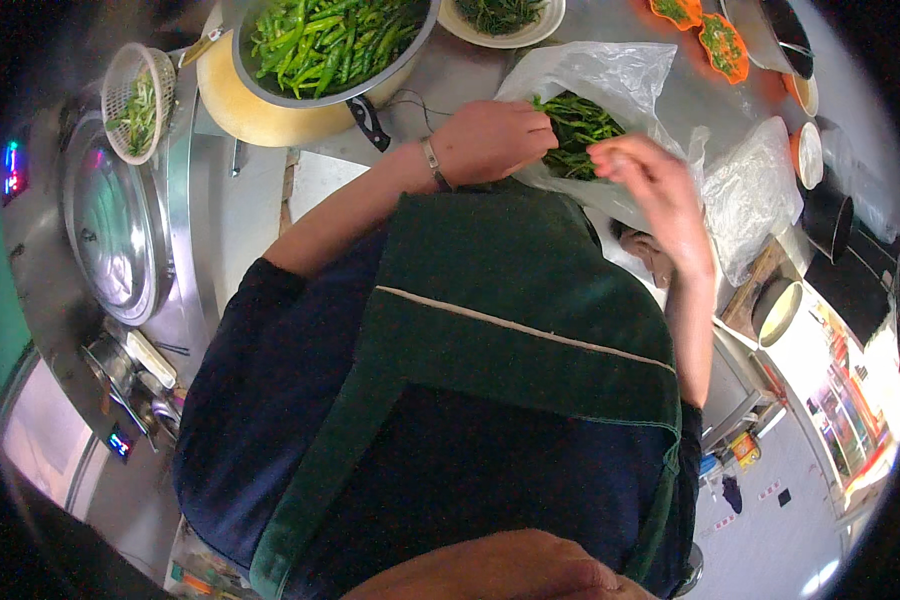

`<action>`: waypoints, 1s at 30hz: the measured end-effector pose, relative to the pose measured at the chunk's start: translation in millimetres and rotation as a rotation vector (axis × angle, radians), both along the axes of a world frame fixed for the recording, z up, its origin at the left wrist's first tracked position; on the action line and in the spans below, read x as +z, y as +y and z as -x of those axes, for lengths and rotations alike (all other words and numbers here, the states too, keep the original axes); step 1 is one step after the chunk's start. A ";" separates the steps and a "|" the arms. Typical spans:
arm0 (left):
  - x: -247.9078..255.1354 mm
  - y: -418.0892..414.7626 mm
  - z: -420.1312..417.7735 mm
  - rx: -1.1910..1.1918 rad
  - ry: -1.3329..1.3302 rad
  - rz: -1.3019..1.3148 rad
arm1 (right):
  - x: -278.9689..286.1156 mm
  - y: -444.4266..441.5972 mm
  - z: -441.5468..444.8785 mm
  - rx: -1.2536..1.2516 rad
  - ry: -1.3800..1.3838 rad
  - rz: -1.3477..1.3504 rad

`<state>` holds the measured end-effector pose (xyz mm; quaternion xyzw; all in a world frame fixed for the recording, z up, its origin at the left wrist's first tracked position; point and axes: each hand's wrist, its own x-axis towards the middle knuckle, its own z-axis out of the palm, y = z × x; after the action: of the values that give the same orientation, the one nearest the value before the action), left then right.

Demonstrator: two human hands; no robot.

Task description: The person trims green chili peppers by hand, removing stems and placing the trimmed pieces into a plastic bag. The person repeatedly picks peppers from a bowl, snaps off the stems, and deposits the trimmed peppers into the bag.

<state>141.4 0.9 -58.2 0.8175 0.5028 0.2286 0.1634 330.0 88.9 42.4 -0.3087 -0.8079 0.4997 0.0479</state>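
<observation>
A clear plastic bag (607, 67) lies spread on the metal counter, with thin green vegetable stalks or leaves (581, 124) in its mouth. My left hand (495, 139), a bracelet on its wrist, reaches over the left side of the greens with its fingers curled; what lies under the fingertips is hidden. On the right side of the same greens hovers my right hand (641, 169), slightly blurred, its fingers bent towards the thumb. Whether something small is between them cannot be told. Left of the bag, a metal bowl (337, 100) of green chili peppers (322, 45) stands on a round cutting board (270, 124).
A black knife handle (367, 124) juts out beside the board. Beyond the bag are a bowl of dark greens (499, 37) and orange dishes (722, 49). Another plastic bag (754, 191) lies right; a white basket (139, 105) and a round metal lid (112, 225) are left.
</observation>
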 end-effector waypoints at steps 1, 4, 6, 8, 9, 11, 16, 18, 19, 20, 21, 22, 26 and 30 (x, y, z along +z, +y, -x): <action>-1.9 -0.3 -3.9 -0.022 0.059 0.059 | -24.9 -2.0 -3.1 0.051 -0.163 -0.261; -18.8 -6.5 -13.8 -0.116 0.053 0.090 | -84.2 -2.2 -25.3 0.140 -0.398 -0.734; -25.4 -10.7 -16.4 -0.156 0.026 0.084 | -102.1 -2.5 -28.3 0.158 -0.405 -0.845; -25.7 -15.4 -18.7 -0.167 0.035 0.105 | -97.1 -1.9 -27.6 0.079 -0.350 -0.802; -23.1 -16.3 -19.4 -0.125 -0.012 0.134 | -90.4 -1.0 -25.1 0.042 -0.319 -0.782; -17.7 -15.5 -19.0 -0.043 -0.107 0.191 | -77.4 1.3 -22.3 -0.131 -0.229 -0.693; -4.9 -0.2 -14.8 0.121 -0.405 0.070 | -38.8 -1.4 -16.0 -0.442 -0.031 -0.593; 0.2 6.7 -15.6 0.178 -0.506 0.071 | -38.2 -0.6 -15.3 -0.473 0.071 -0.606; 2.7 9.3 -15.9 0.205 -0.567 0.123 | -38.4 -0.5 -15.0 -0.488 0.124 -0.613; 3.7 10.8 -16.9 0.233 -0.628 0.175 | -37.4 -3.5 -13.9 -0.540 0.111 -0.480; 3.2 13.1 -17.9 0.215 -0.699 0.261 | -40.4 -3.8 -15.5 -0.582 0.175 -0.318; 2.7 15.3 -18.9 0.198 -0.770 0.346 | -47.0 -4.3 -18.3 -0.620 0.240 -0.154; 15.1 15.6 -29.7 0.137 -1.312 0.876 | -57.7 -14.9 -16.7 -0.707 0.427 0.310; 19.9 17.7 -36.7 0.092 -1.319 0.903 | -55.1 -27.3 -8.8 -0.673 0.374 0.348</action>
<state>178.1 18.5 -38.3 0.3472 0.3795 0.4459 0.7325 338.8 61.6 -12.7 -0.4629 -0.5430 0.6324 0.3014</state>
